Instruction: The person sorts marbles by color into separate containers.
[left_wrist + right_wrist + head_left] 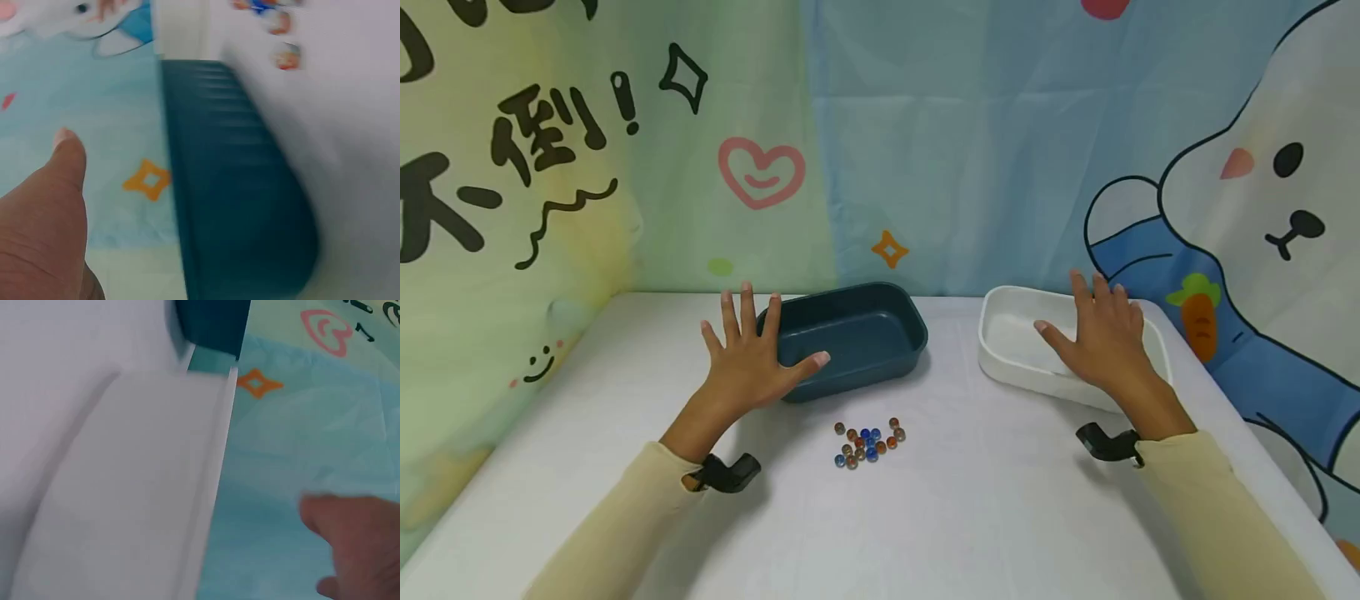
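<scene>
My left hand [745,371] is spread with fingers straight, overlapping the left end of a dark teal tray [850,379] in the head view. The right hand [1105,342], also spread and holding nothing, is over a white tray [1011,367]. In the left wrist view the thumb [69,162] points up beside the wall of the teal tray [231,187]. The right wrist view shows part of the right hand [369,544] beside the white tray [131,481]. Several glass marbles [871,443], blue and reddish brown, lie clustered on the table in front of the teal tray.
A white-covered table [955,517] bears both trays near its back edge, with a gap between them. Behind it hangs a printed cloth backdrop [940,150] with a cartoon bear, a heart and lettering. Black wrist cameras [730,475] sit on both wrists.
</scene>
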Demonstrator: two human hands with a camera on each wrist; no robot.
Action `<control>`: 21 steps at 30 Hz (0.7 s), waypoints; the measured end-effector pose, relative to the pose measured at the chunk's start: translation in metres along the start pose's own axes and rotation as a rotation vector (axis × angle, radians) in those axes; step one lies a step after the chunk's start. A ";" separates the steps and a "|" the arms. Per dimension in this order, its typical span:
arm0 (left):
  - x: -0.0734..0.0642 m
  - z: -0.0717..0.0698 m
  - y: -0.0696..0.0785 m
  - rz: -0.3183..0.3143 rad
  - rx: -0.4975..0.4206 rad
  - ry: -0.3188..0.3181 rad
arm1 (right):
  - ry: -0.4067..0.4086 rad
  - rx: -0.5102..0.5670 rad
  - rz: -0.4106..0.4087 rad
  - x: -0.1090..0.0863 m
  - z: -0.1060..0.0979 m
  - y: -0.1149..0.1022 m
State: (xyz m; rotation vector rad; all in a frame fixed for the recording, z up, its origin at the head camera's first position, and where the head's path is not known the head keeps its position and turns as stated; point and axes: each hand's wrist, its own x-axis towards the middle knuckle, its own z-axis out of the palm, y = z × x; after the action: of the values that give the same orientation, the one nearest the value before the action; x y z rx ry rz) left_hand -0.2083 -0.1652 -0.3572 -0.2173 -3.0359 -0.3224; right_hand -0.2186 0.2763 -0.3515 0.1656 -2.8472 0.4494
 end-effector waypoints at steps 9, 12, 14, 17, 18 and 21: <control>-0.006 0.008 -0.013 -0.029 -0.202 0.002 | 0.353 0.297 -0.206 -0.014 0.022 -0.041; -0.008 0.015 -0.014 -0.030 -0.232 0.002 | 0.329 0.377 -0.303 -0.020 0.030 -0.055; -0.009 0.018 -0.014 -0.031 -0.257 0.008 | 0.280 0.430 -0.352 -0.024 0.035 -0.065; -0.009 0.023 -0.014 -0.034 -0.274 0.019 | 0.166 0.518 -0.403 -0.030 0.045 -0.080; -0.009 0.024 -0.014 -0.036 -0.278 0.021 | 0.123 0.549 -0.417 -0.032 0.048 -0.084; -0.008 0.028 -0.014 -0.044 -0.294 0.035 | 0.010 0.641 -0.453 -0.036 0.058 -0.095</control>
State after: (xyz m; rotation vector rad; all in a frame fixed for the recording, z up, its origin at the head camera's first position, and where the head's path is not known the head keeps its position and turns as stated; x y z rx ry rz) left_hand -0.2040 -0.1737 -0.3884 -0.1604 -2.9498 -0.7683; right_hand -0.1835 0.1703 -0.3872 0.8889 -2.4357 1.2157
